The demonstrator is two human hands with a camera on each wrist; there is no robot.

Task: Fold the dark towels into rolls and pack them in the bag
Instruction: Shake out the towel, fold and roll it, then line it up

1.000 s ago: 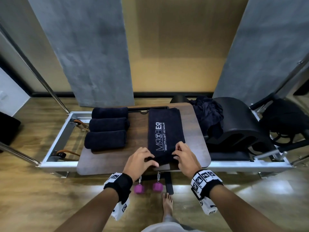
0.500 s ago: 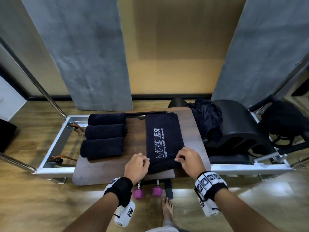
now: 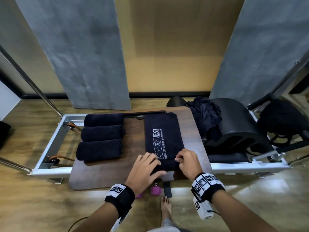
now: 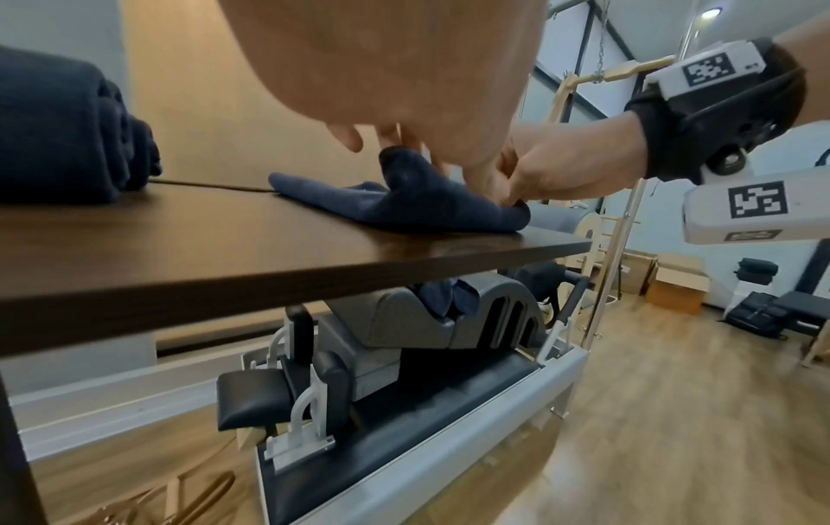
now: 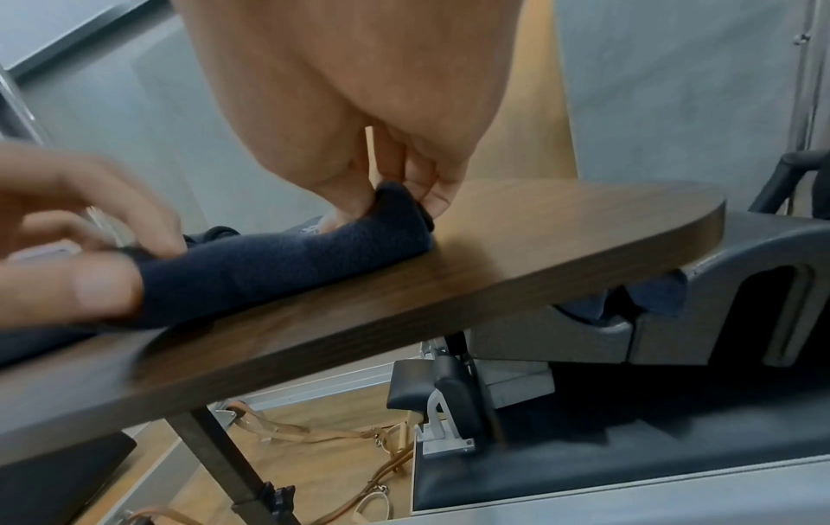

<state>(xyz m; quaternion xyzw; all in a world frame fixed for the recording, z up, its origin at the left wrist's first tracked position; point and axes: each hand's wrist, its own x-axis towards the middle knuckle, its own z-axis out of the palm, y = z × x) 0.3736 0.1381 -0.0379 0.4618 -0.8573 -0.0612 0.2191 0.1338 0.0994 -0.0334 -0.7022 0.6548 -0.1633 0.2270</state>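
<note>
rolling a towel on the wooden tabletop

a silver metal pilates frame [image 3: 50, 158] sits low on the plank floor, long and boxy, with a black padded arc barrel [image 3: 237, 124] curving up at the right. across the frame lies a dark wood-grain tabletop [image 3: 107, 173], smooth, faintly glossy, with rounded corners. a crumpled heap of dark cloth [image 3: 204, 114] is slumped against the barrel, and a limp black bag [image 3: 282, 121] lies further right, well apart from the tabletop.

on the left part of the tabletop three rolled towels [image 3: 102, 133] lie side by side, touching, plump navy terry cylinders. beside them, in the middle, the folded towel [image 3: 163, 138] lies as a long flat strip with pale stitched lettering; its near end is turned over into a thick soft roll [image 5: 287, 259].

the left hand [image 3: 144, 169] is spread over the roll's left end, fingers out fairly straight and pressing down, thumb along the near side. the right hand [image 3: 188, 162] is at the right end, its fingers [image 5: 431, 177] and thumb curled around the end of the roll, pinching it. both wrists wear black bands with white patterned blocks.

below the table's near edge two small purple dumbbells [image 3: 154, 190] stand on the floor, next to a bare foot [image 3: 165, 208].
</note>
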